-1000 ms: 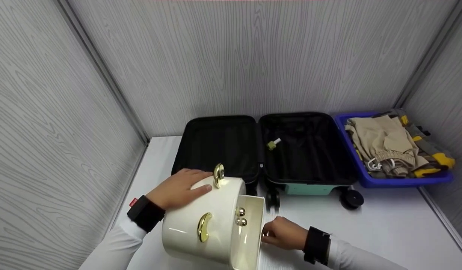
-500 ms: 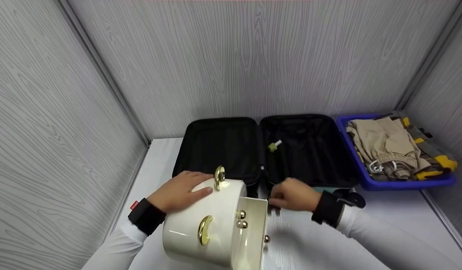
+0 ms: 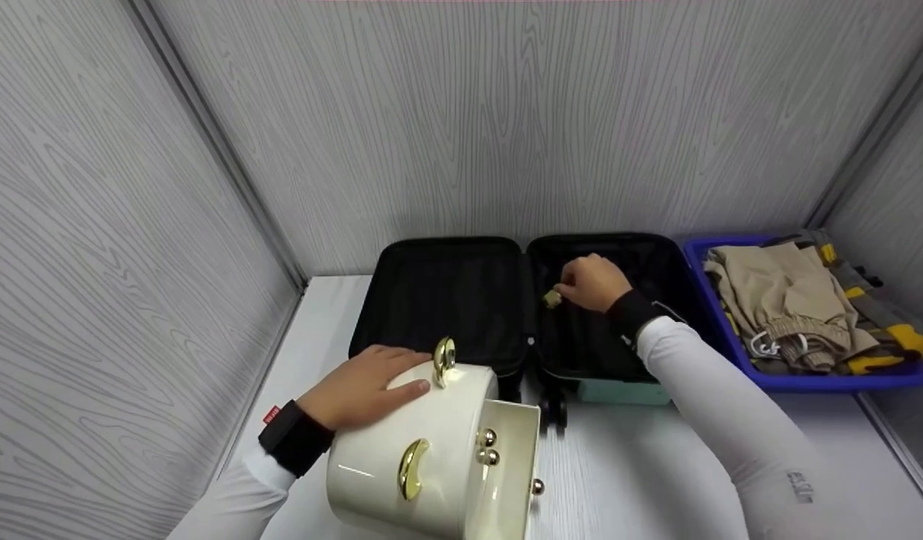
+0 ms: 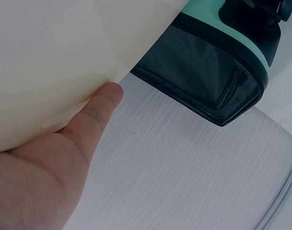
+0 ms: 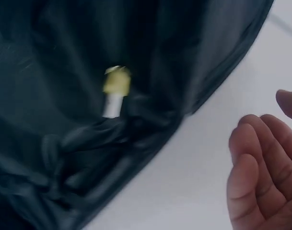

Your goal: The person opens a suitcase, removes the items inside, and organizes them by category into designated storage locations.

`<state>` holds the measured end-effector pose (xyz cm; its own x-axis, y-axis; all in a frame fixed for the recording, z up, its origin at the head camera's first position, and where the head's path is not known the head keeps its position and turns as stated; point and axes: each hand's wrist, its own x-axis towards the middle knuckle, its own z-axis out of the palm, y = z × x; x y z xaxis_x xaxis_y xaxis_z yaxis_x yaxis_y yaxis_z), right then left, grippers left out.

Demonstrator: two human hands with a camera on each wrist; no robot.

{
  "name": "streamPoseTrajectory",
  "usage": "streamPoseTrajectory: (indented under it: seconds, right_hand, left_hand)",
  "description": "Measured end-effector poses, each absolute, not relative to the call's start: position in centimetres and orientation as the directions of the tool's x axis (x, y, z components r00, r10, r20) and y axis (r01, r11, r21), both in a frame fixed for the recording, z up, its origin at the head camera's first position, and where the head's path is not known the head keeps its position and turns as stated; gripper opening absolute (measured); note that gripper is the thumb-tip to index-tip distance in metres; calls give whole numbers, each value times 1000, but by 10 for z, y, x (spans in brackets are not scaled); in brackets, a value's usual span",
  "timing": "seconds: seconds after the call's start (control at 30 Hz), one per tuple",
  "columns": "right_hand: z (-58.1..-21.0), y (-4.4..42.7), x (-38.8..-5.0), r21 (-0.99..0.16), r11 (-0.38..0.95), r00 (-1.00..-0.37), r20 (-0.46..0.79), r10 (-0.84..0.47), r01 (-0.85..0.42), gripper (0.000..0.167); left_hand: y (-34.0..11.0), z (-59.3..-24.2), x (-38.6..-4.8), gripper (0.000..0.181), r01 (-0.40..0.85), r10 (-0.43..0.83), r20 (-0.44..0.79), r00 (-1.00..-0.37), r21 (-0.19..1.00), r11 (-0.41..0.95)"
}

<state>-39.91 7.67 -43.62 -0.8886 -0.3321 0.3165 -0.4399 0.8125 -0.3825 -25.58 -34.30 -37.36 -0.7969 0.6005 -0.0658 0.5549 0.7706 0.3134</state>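
A glossy white storage case [image 3: 371, 472] with gold handles stands at the front, and its drawer [image 3: 510, 472] is pulled out to the right. My left hand [image 3: 375, 390] rests flat on the case's top beside the upper gold handle [image 3: 444, 361]. In the left wrist view, a fingertip of the left hand [image 4: 74, 148] touches the case's pale surface. A small yellow-green bottle [image 3: 553, 298] with a white cap lies in the right half of the black-lined suitcase [image 3: 611, 360]. My right hand [image 3: 595, 283] is above it; in the right wrist view the fingers [image 5: 244, 177] are loosely bent and apart from the bottle [image 5: 117, 84].
At the right of the suitcase stands a blue bin [image 3: 799, 382] with folded beige trousers [image 3: 788, 285] and grey-yellow clothing. The suitcase's left half [image 3: 450, 300] lies open behind the case. Patterned grey walls [image 3: 461, 120] bound the white table [image 3: 611, 480].
My right hand has left the drawer's knob and moved up and forward, over the small bottle in the suitcase. The left hand has stayed on the case.
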Motion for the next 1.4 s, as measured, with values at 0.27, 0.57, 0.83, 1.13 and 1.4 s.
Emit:
streamPoseTrajectory:
  seconds: [0.27,0.57,0.83,1.13,1.4]
  right_hand:
    - [-478,80,-428,-358,885,-946,232,-225,-298,18]
    - [-511,68,-440,-227,924,-951,105,-290,-306,41]
    - [-544,64,-446,-123,943,-930,-166,-327,-310,63]
    - [-553,56,-443,-35,937,-933,-88,-349,-347,42]
    - [-549,48,-437,-180,892,-909,43,-415,-415,15]
  left_hand:
    - [-345,-376,-247,64,565,611,-59,-789,319,761]
    - [-349,-373,-242,63,576,614,-34,-788,310,756]
    - [-350,-377,-242,63,574,614,-40,-789,312,757]
    - [-349,-373,-243,64,573,616,-56,-786,309,759]
    - [-350,-376,-242,63,570,612,-49,-790,311,761]
